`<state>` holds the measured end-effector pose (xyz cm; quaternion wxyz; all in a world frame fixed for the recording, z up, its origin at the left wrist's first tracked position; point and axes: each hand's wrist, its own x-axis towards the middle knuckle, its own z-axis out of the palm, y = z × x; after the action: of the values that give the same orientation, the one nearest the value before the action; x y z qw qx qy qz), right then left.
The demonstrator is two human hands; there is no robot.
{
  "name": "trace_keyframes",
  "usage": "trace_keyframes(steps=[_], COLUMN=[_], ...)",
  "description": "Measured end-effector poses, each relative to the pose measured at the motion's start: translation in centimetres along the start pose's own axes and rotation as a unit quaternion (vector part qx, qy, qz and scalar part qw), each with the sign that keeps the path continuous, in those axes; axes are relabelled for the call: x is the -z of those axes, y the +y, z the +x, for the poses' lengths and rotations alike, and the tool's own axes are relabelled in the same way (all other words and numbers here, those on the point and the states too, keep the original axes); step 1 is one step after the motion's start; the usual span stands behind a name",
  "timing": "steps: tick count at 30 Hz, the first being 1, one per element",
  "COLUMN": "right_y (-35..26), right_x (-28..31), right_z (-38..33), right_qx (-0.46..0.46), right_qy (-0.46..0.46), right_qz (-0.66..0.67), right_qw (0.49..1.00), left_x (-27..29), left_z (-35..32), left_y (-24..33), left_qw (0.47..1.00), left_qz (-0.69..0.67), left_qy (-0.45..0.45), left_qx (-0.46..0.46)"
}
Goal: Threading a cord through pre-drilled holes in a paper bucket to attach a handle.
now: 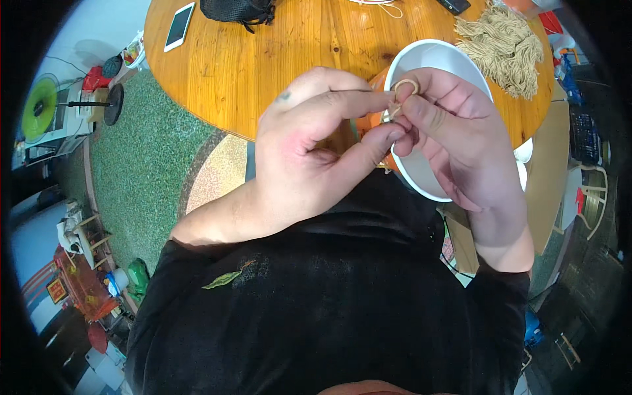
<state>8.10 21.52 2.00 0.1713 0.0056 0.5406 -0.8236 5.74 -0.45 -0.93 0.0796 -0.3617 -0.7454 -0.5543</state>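
A short tan cord (407, 81), bent into a small loop, is pinched between my two hands over the near edge of the table. My left hand (309, 135) grips its lower end with thumb and fingertips, where a small shiny piece (387, 117) shows, too small to name. My right hand (461, 125) pinches the cord beside the loop between thumb and forefinger, its other fingers curled. Behind and below the right hand is a white-lined round tub (475, 60), orange on its outside and partly hidden by the hands.
On the round wooden table (316, 46) lie a tan heap of cords (507, 49), a white-framed phone (179, 27), a black mesh pouch (236, 9) and a dark device (454, 5). Cardboard (552, 178) stands at the right. A green fan (41, 107) is far left.
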Motion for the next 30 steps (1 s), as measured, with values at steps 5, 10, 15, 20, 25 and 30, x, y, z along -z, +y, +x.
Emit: trace_keyframes(steps=[5,10,15,20,25,30], right_y=[0.1,-0.1,-0.9,-0.4,0.0,-0.6], right_x=[0.0,-0.1,0.2,0.0,0.2,0.6], right_z=[-0.1,-0.2,-0.1,0.4,0.7,0.6], right_qx=[0.003,-0.011,-0.023,-0.022,-0.013,-0.028], right_qy=[0.0,-0.003,-0.009,-0.016,-0.03,-0.052], right_qz=[0.004,-0.003,0.05,0.043,0.004,-0.012], right_qw=[1.0,1.0,0.998,0.999,0.999,0.998], left_x=[0.2,0.4,0.6,-0.3,1.0,2.0], left_z=[0.4,0.8,1.4,1.2,1.3,1.7], left_y=[0.6,0.8,0.6,-0.2,-0.6,-0.2], left_qw=[0.999,0.996,0.992,0.967,0.986,0.983], left_qz=[0.042,0.085,0.119,-0.208,-0.081,-0.052], left_qy=[0.013,0.004,-0.027,0.001,-0.062,-0.067], left_qx=[0.014,-0.007,-0.039,0.145,0.129,0.163])
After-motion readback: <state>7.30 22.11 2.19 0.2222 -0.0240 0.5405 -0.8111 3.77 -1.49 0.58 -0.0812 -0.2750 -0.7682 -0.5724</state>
